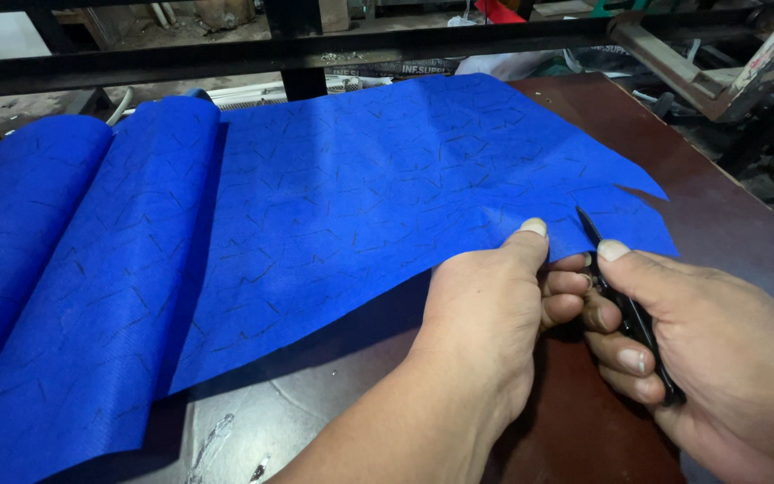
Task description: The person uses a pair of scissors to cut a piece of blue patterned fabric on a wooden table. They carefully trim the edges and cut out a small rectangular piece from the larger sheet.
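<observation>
Your left hand (485,314) pinched the blue fabric (315,206) over the dark brown table (727,224); your right hand (700,350) gripped black scissors (624,300), workshop clutter behind

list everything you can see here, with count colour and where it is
fabric sheet: one, blue with thin dark marks, spread over the table, near edge lifted
fabric roll: one, blue, left side
table: one, dark brown, under the fabric
metal bar: one, black, across the top
wooden frame: one, pale, top right
cutting tool: one, black, at the fabric's near edge
left hand: pinches the fabric edge
right hand: grips the cutting tool
</observation>
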